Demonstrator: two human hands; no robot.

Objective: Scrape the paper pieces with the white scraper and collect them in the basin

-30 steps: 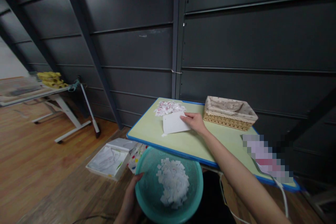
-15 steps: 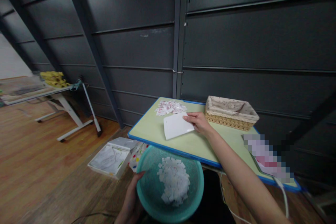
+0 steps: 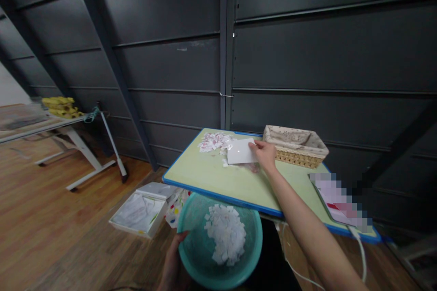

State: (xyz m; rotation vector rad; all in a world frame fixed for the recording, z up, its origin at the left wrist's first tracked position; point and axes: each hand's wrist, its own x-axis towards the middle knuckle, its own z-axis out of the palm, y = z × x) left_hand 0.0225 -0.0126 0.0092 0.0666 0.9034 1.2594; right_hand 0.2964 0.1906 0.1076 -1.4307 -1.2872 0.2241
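Observation:
My right hand [image 3: 264,154] is closed on the right edge of a flat white card [image 3: 241,151], held over the pale green tabletop [image 3: 201,175]. To the card's left lies a heap of small white paper pieces with reddish print [image 3: 214,142]. A few loose pieces and something clear lie under and just below the card. My left hand [image 3: 174,259] grips the left rim of a teal plastic basin [image 3: 257,245], which sits below the table's front edge. Inside the basin is a pile of small white paper squares [image 3: 226,234].
A wicker basket with a cloth liner [image 3: 300,157] stands at the table's back right. A pixelated flat device [image 3: 336,207] with a white cable lies at the right edge. On the floor at left is an open white box [image 3: 138,211]. Farther left stands another table [image 3: 73,120] bearing yellow items.
My right hand has moved the card back and to the right, beside the printed heap. Loose pieces now show on the table near it. My left hand still grips the basin.

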